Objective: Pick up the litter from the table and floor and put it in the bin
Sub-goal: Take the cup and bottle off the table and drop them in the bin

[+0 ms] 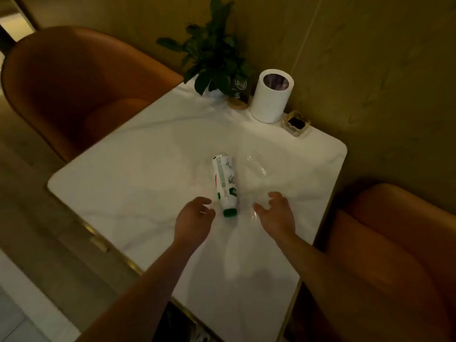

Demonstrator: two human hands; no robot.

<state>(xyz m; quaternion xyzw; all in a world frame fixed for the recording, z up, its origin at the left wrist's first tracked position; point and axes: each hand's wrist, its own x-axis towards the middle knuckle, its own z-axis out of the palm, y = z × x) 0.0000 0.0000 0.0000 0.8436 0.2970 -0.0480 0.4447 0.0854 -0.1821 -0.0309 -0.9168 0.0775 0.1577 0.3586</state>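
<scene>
A white plastic bottle with a green cap lies on its side in the middle of the white marble table, cap toward me. To its right lies a clear plastic cup, hard to make out against the tabletop. My left hand hovers just left of the bottle's cap, fingers apart and empty. My right hand is spread open just right of the cap, near the cup's close end. A small white cylindrical bin with a dark liner stands at the table's far edge by the wall.
A potted green plant and a small dark sign on a wooden base stand left of the bin. A glass ashtray sits at the far right corner. Orange armchairs flank the table, one left and one right.
</scene>
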